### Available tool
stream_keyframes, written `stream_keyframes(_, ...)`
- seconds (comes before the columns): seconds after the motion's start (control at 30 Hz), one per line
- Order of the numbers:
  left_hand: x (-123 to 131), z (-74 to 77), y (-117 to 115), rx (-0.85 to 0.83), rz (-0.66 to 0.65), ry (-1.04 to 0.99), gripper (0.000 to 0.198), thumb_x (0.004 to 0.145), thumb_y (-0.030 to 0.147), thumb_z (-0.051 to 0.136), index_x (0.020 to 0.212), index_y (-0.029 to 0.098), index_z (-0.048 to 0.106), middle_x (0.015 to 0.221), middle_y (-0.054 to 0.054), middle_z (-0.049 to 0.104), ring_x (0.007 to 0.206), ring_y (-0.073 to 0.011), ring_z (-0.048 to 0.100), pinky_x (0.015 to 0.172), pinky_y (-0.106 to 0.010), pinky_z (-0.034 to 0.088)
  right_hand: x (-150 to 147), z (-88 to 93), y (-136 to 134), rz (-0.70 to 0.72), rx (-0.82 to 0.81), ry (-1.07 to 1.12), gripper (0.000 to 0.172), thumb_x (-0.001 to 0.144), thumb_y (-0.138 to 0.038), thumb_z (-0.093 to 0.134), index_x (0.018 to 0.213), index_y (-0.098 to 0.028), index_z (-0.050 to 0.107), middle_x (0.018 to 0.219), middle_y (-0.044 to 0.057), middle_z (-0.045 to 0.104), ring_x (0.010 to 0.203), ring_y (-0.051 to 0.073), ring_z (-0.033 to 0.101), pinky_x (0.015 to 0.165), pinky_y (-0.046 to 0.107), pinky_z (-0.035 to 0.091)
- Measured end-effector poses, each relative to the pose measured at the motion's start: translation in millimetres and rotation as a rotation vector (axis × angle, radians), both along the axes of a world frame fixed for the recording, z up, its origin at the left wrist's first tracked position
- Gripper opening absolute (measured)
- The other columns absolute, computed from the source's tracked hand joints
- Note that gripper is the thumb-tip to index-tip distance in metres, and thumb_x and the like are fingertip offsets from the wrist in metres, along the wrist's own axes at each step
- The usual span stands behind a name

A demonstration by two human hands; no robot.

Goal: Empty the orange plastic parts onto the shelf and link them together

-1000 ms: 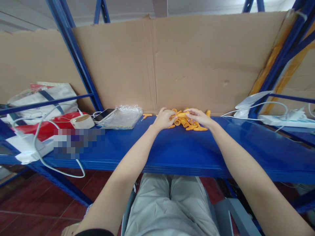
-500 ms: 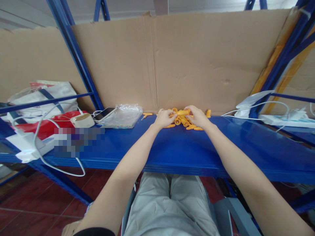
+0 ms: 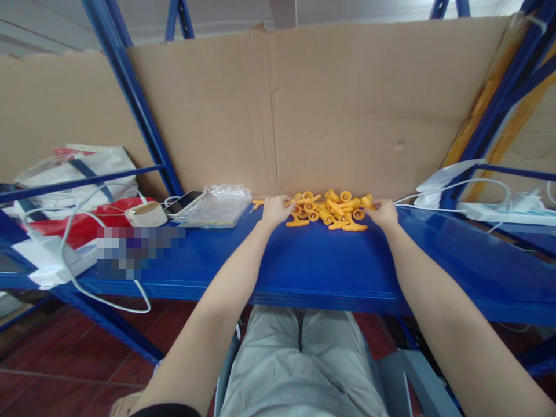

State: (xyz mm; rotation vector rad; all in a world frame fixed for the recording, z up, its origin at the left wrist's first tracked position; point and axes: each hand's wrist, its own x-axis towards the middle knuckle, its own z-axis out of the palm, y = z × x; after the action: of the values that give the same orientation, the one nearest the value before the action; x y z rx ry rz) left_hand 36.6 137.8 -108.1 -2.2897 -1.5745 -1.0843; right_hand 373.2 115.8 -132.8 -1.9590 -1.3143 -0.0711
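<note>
A pile of orange plastic pieces (image 3: 326, 212) lies against the cardboard on the blue shelf. Some pieces are hollow cups, their round openings showing; others are T-shaped, like the handle piece (image 3: 355, 227) at the front. My left hand (image 3: 277, 212) is at the pile's left edge, fingers closed around a small orange piece (image 3: 288, 202) whose shape is mostly hidden. On the opposite side, my right hand (image 3: 384, 213) pinches an orange cup (image 3: 367, 201) at the pile's right end. Another T-shaped piece (image 3: 259, 203) lies left of my left hand, partly covered by it.
A clear plastic bag (image 3: 219, 207) and a phone (image 3: 187, 201) lie to the left. A white charger (image 3: 146, 213) and cables sit beside a red bag (image 3: 115, 209). Power strips (image 3: 508, 213) stand right. The cardboard sheet (image 3: 330, 110) closes off the back.
Both hands have moved apart, left hand to the left and right hand to the right, uncovering the pile between them. The orange pieces are now spread wider.
</note>
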Motion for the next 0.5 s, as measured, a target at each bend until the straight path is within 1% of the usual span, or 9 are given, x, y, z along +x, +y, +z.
stream_keyframes(0.07, -1.5, -0.8, 0.8, 0.026, 0.013, 0.020, 0.018, 0.086, 0.036, 0.063, 0.084, 0.022, 0.075, 0.084, -0.007, 0.078, 0.090, -0.0257, 0.072, 0.094, -0.040, 0.050, 8.9, -6.7, 1.7, -0.040, -0.056, 0.066, 0.019, 0.071, -0.032, 0.075, 0.083, -0.022, 0.065, 0.105, 0.012, 0.070, 0.108, 0.033, 0.065, 0.091, 0.047, 0.052)
stream_keyframes(0.13, -2.4, -1.5, 1.7, 0.047, 0.012, 0.026, 0.018, 0.086, 0.035, 0.062, 0.083, 0.022, 0.074, 0.084, -0.007, 0.079, 0.090, -0.0261, 0.072, 0.094, -0.041, 0.050, 15.3, -12.4, 4.0, -0.060, -0.072, 0.101, 0.020, 0.068, -0.035, 0.077, 0.075, -0.024, 0.063, 0.094, 0.009, 0.070, 0.105, 0.035, 0.066, 0.088, 0.051, 0.052)
stream_keyframes(0.2, -2.8, -2.0, 2.4, 0.060, 0.004, 0.029, 0.018, 0.086, 0.035, 0.062, 0.083, 0.022, 0.074, 0.084, -0.007, 0.079, 0.089, -0.0263, 0.072, 0.093, -0.041, 0.050, 18.9, -16.2, 5.9, -0.088, -0.068, 0.127, 0.022, 0.067, -0.034, 0.079, 0.070, -0.024, 0.060, 0.087, 0.009, 0.070, 0.103, 0.036, 0.067, 0.087, 0.052, 0.050)
stream_keyframes(0.27, -2.8, -2.2, 2.5, 0.062, -0.002, 0.035, 0.018, 0.086, 0.034, 0.062, 0.083, 0.022, 0.074, 0.084, -0.007, 0.078, 0.089, -0.0261, 0.072, 0.093, -0.041, 0.050, 20.2, -17.7, 6.7, -0.122, -0.054, 0.152, 0.022, 0.066, -0.032, 0.079, 0.069, -0.023, 0.059, 0.088, 0.010, 0.070, 0.102, 0.035, 0.067, 0.088, 0.052, 0.050)
stream_keyframes(0.33, -2.6, -1.9, 1.8, 0.056, 0.001, 0.043, 0.018, 0.086, 0.034, 0.062, 0.083, 0.022, 0.074, 0.083, -0.007, 0.078, 0.088, -0.0260, 0.073, 0.093, -0.041, 0.050, 20.3, -17.4, 6.4, -0.139, -0.050, 0.163, 0.018, 0.067, -0.030, 0.077, 0.071, -0.023, 0.061, 0.091, 0.011, 0.071, 0.102, 0.035, 0.067, 0.088, 0.052, 0.050)
stream_keyframes(0.43, -2.2, -0.8, -0.2, 0.033, 0.013, 0.042, 0.018, 0.087, 0.034, 0.061, 0.084, 0.021, 0.074, 0.084, -0.008, 0.078, 0.090, -0.0269, 0.073, 0.094, -0.042, 0.049, 20.6, -16.8, 6.0, -0.125, -0.101, 0.140, 0.009, 0.072, -0.029, 0.072, 0.077, -0.023, 0.068, 0.095, 0.012, 0.073, 0.106, 0.036, 0.067, 0.091, 0.053, 0.050)
stream_keyframes(0.5, -2.2, 0.0, -1.4, 0.019, 0.013, 0.035, 0.019, 0.088, 0.034, 0.061, 0.084, 0.021, 0.074, 0.085, -0.008, 0.078, 0.092, -0.0275, 0.072, 0.095, -0.042, 0.048, 21.5, -18.9, 7.2, -0.098, -0.130, 0.096, 0.010, 0.075, -0.029, 0.069, 0.082, -0.023, 0.073, 0.098, 0.013, 0.073, 0.108, 0.036, 0.067, 0.093, 0.054, 0.049)
